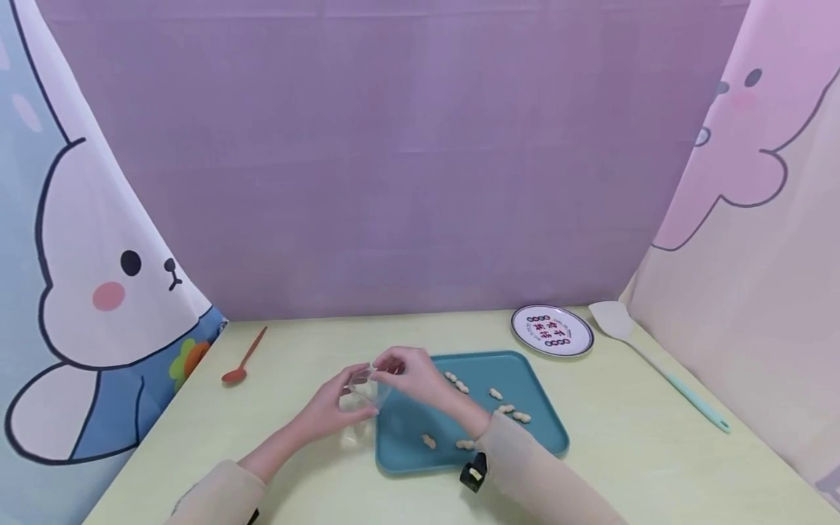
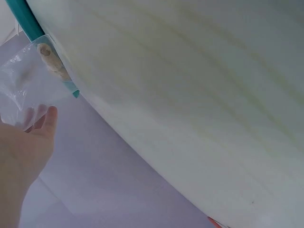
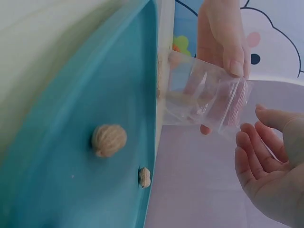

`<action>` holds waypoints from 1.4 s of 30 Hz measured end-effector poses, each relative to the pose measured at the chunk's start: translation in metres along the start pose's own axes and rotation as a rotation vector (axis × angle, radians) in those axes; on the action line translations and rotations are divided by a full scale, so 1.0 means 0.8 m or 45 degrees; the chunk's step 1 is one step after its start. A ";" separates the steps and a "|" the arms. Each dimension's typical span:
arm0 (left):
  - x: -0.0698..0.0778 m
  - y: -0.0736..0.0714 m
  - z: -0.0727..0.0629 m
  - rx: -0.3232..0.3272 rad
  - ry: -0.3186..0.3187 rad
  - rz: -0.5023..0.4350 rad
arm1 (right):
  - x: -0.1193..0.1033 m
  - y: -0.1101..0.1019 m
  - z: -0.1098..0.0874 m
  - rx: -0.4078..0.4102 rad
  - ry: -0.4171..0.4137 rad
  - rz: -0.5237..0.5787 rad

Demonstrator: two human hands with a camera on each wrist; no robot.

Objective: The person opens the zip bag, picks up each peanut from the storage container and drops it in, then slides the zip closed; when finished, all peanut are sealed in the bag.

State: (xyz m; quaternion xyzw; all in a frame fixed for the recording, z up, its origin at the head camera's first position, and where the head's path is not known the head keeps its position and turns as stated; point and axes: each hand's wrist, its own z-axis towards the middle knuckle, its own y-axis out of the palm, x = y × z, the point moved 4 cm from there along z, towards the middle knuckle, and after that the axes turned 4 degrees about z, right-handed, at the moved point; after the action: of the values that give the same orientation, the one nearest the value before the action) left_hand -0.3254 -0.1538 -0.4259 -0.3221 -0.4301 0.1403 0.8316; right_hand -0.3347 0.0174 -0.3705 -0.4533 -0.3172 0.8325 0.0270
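A clear plastic zip bag (image 1: pixel 367 391) is held upright at the tray's left edge. My left hand (image 1: pixel 331 408) grips it from the side, thumb on the near face and fingers behind. My right hand (image 1: pixel 416 373) is at the bag's top; in the right wrist view its loosely bent fingertips (image 3: pixel 243 137) are close to the zip edge, with thumb and fingers apart. Several peanuts (image 1: pixel 521 417) in their shells lie scattered on the teal tray (image 1: pixel 400 452). In the left wrist view a peanut (image 2: pixel 51 61) overlaps the bag.
An orange-red spoon (image 1: pixel 235 375) lies at the table's left. Back right are a white plate (image 1: pixel 561 332) with red characters and a spatula (image 1: pixel 679 386) with a pale green handle. A purple curtain (image 1: pixel 394 182) closes off the back, with printed cloths on both sides.
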 end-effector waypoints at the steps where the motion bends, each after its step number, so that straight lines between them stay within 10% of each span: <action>1: 0.000 0.000 0.000 0.000 0.002 -0.002 | 0.001 0.000 0.000 -0.001 0.007 0.001; 24: 0.003 -0.005 0.001 -0.026 0.031 0.055 | 0.067 -0.068 -0.039 0.009 0.057 -0.129; 42: 0.004 -0.008 0.001 0.017 0.070 0.094 | 0.125 -0.099 -0.071 0.058 0.439 -0.281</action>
State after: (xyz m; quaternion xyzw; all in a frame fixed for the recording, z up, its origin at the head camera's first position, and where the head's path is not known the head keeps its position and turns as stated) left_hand -0.3244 -0.1570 -0.4193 -0.3360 -0.3938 0.1647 0.8396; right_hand -0.3685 0.1424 -0.4226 -0.5510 -0.3367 0.7415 0.1821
